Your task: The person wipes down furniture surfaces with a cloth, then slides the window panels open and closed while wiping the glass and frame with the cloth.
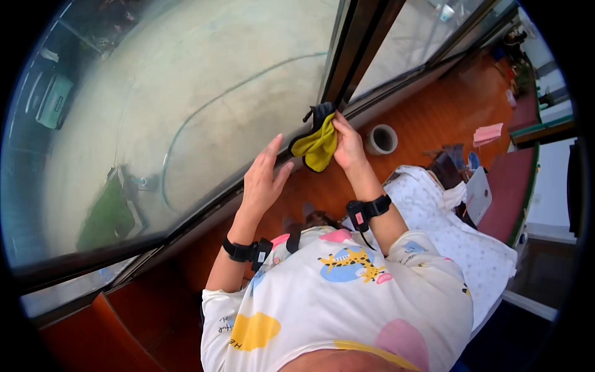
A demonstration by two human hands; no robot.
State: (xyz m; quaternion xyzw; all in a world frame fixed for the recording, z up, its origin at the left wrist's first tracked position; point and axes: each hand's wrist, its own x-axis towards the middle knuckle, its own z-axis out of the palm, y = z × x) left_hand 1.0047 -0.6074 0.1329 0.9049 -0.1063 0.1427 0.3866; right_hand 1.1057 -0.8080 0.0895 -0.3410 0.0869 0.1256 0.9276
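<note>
A yellow cloth with a dark edge and dark backing [317,144] hangs bunched near the window frame. My right hand [348,141] grips its right side, with the fingers partly behind the cloth. To the left of the cloth, my left hand [263,178] is raised before the window glass [248,118], fingers apart and holding nothing. A small gap shows between this hand and the cloth. Both wrists wear black straps with small boxes.
A dark vertical window post [359,56] rises beyond the cloth. On the wooden floor [434,105] stands a round bin [382,139]. A white patterned cover [427,217] lies to the right, near a silver panel [478,194]. Pink cloths [488,134] lie farther back.
</note>
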